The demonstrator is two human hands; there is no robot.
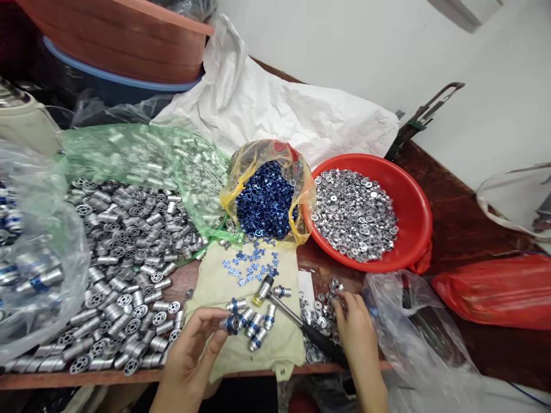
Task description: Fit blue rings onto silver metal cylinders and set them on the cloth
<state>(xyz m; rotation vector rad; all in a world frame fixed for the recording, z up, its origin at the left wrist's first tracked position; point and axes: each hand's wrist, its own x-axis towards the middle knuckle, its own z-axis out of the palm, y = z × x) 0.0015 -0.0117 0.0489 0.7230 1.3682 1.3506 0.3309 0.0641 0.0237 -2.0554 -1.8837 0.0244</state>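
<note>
My left hand (pixel 194 351) pinches a small metal cylinder with a blue ring (pixel 231 324) between thumb and fingers, just above a beige cloth (pixel 224 284). Several more such assembled pieces (pixel 256 321) lie on the cloth beside it. My right hand (pixel 353 330) reaches palm down into a small scatter of silver washers (pixel 321 312), fingertips curled on them. A small hammer (pixel 297 324) with a black handle lies between the two hands. Small blue star-shaped parts (pixel 252 267) lie at the cloth's far end.
A big heap of silver cylinders (pixel 124 258) covers the left of the table. A yellow bag of blue rings (pixel 267 198) stands in the middle, a red bowl (pixel 413 201) of silver washers to its right. Clear plastic bags (pixel 413 327) and a red bag (pixel 499 289) lie at right.
</note>
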